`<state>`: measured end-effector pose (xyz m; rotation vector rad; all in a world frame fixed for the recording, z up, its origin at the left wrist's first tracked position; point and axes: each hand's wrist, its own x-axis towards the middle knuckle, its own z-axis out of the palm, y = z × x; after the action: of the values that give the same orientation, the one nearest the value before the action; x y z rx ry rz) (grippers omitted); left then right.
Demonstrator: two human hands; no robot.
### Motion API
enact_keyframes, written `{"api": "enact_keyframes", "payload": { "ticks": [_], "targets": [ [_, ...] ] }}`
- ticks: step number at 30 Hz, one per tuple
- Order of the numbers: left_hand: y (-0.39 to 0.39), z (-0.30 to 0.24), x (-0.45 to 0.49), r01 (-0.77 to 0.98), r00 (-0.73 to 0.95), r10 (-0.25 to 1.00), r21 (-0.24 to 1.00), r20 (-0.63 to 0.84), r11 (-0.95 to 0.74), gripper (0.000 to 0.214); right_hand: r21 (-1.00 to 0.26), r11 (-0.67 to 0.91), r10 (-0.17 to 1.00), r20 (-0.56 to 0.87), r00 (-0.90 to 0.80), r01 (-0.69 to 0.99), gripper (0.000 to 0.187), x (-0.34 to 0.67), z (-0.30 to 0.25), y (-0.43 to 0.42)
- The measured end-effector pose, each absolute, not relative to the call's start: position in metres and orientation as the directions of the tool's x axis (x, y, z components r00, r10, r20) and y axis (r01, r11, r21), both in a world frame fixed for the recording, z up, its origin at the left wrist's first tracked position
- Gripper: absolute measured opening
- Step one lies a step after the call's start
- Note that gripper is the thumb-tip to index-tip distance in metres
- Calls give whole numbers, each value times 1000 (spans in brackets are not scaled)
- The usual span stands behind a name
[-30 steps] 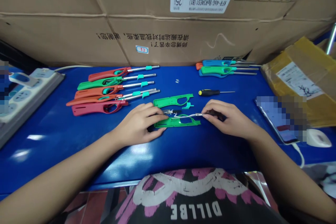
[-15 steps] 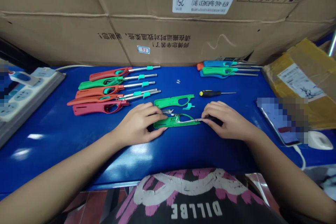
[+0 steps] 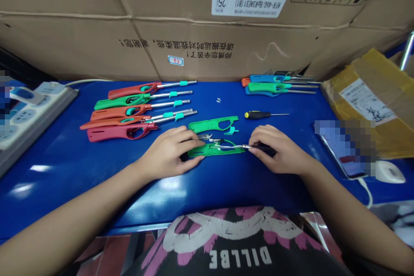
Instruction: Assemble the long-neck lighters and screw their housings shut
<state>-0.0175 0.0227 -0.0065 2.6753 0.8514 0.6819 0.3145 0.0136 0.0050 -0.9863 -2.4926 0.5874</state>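
Note:
On the table lies an opened lighter handle half (image 3: 211, 151), green, with white wires and small inner parts in it. My left hand (image 3: 177, 153) is closed on its left end, thumb at the near side and fingers at the far side. At its right end my right hand (image 3: 271, 148) pinches a slim metal tube (image 3: 247, 146), silver at the tip and dark where it runs under my palm. Just beyond lies the other green handle half (image 3: 207, 125), with a small turquoise trigger (image 3: 231, 130) at its right.
Several assembled gas lighters (image 3: 129, 112) lie at the left, more (image 3: 268, 86) at the back right. A black and yellow screwdriver (image 3: 258, 114) lies beyond my right hand. A power strip (image 3: 29, 112), phone (image 3: 339, 151), taped parcel (image 3: 371, 103) and large carton (image 3: 181, 26) surround the work area.
My right hand has shifted slightly, and the tube's silver end now shows more clearly at the handle's right end. My left hand keeps its hold. The view has moved slightly.

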Motion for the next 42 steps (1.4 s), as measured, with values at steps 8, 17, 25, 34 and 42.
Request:
{"api": "enact_keyframes", "payload": {
  "ticks": [8, 17, 25, 34, 42],
  "targets": [
    [23, -6, -19, 482, 724, 596, 363, 348, -798, 25, -426, 675, 691, 81, -718, 602, 5, 314, 7, 15],
    [3, 16, -2, 599, 682, 691, 360, 240, -715, 26, -177, 615, 787, 189, -587, 768, 16, 299, 26, 13],
    [-5, 10, 15, 656, 613, 774, 443, 158, -611, 21, -214, 628, 779, 179, -602, 749, 28, 285, 11, 28],
    [1, -7, 13, 588, 559, 805, 590, 197, -553, 14, -528, 469, 861, 94, -500, 708, 8, 292, -3, 34],
    [1, -11, 13, 559, 549, 792, 587, 266, -585, 12, -969, -40, 956, -108, -273, 245, 35, 285, 2, 34]
  ]
}}
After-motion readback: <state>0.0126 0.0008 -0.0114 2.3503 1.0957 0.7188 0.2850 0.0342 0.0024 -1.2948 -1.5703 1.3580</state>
